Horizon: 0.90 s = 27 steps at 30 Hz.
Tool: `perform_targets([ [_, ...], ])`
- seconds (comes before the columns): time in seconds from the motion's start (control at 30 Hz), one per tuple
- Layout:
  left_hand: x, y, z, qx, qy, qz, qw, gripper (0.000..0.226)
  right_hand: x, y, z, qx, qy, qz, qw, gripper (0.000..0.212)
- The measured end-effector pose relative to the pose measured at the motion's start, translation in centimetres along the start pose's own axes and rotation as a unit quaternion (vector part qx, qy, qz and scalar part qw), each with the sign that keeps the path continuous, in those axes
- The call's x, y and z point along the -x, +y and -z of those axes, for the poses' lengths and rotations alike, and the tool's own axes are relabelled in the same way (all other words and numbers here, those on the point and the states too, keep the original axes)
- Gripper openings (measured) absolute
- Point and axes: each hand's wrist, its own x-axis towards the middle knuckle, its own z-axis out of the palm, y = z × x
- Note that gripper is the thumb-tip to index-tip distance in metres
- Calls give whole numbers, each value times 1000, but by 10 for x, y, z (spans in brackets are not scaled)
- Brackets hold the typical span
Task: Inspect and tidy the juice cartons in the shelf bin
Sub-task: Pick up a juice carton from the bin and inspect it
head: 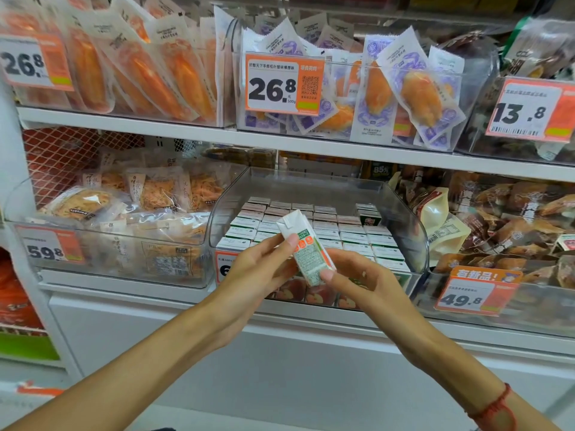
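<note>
A small juice carton (306,248), white with green and orange print, is held tilted in front of the clear shelf bin (401,209). My left hand (258,275) pinches its upper left side with thumb and fingers. My right hand (357,281) grips its lower end from the right. Inside the bin, several rows of the same cartons (351,236) stand upright with white tops showing. One darker carton (368,214) sits at the back right of the rows.
Clear bins of bagged snacks flank the juice bin, shredded snacks (124,231) on the left and brown packets (504,225) on the right. Orange price tags (479,289) hang on the bin fronts. An upper shelf (217,132) with more packets overhangs.
</note>
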Motion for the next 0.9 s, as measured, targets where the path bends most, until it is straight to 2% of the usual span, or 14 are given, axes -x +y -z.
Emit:
perform_targets([
  [0.1, 1, 1, -1, -9, 8, 12, 1000, 38, 0, 0, -2, -42, -16, -18, 999, 57],
  [0.2, -1, -3, -1, -59, 63, 2, 996, 30, 0, 1, -5, -41, 35, -3, 999, 55],
  [0.27, -1, -5, 0, -55, 100, 0, 993, 25, -2, 3, -5, 31, 81, 17, 996, 50],
  [0.33, 0, -6, -2, -35, 104, 8, 994, 28, -2, 6, -5, 122, 106, 44, 986, 56],
  [0.47, 0, -9, -4, -58, 83, -32, 994, 36, -2, 12, -9, 208, 72, 95, 971, 70],
  [0.53, 1, -5, -2, -111, 71, -64, 989, 35, -2, 11, -7, 175, 27, 80, 981, 68],
  [0.63, 3, -1, 1, -159, 35, -107, 981, 40, -3, 8, 2, 40, -9, 61, 997, 60],
  [0.77, 4, -3, 3, -232, 12, -151, 961, 53, -3, 6, 7, -41, 18, 94, 995, 45],
  [0.9, 2, -3, 3, -256, 3, -178, 950, 52, -2, 7, 8, -29, 44, 111, 992, 47],
])
